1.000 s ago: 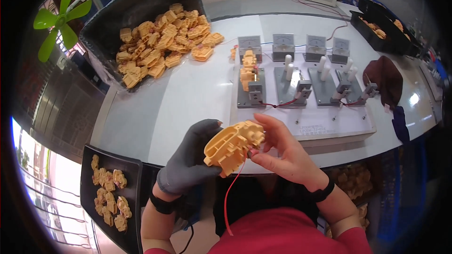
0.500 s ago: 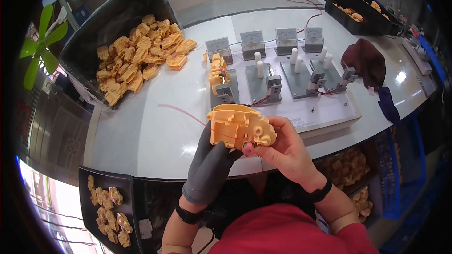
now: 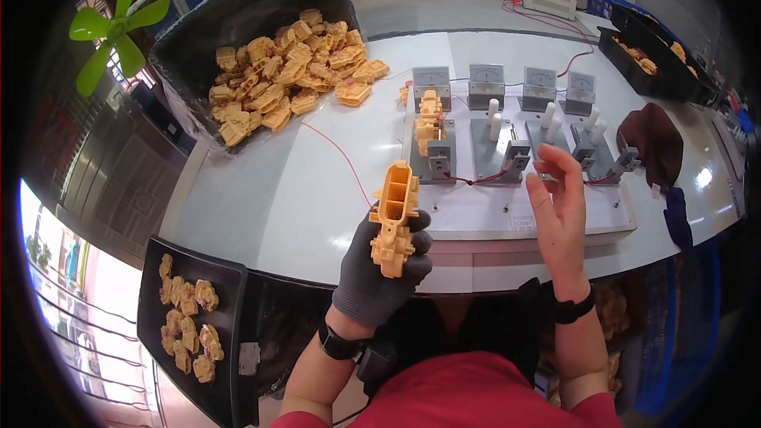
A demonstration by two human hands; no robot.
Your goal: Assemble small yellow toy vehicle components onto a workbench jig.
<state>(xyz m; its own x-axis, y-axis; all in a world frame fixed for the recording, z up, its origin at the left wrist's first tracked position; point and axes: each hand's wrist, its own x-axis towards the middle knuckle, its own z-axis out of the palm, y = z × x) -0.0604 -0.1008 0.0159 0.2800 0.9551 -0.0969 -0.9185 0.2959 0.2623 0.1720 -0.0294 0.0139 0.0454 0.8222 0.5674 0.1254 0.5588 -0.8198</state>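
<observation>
A: The right hand [image 3: 561,218] has come off the yellow housing [image 3: 396,210], shifting to centre right.
B: Handling it well?
A: I'd keep the housing steady, its red wire [image 3: 337,149], trailing toward upper left, unsnagged.
B: Hands?
A: Gloved left hand [image 3: 361,263] grips the housing at frame centre; right's fingers are loosely parted, nothing visible held.

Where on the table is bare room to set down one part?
The widest bare table patch lies left of the left hand, between the black bin and black tray; a red wire crosses its right side. Toward its rear, the white board is crowded with meters and posts.
</observation>
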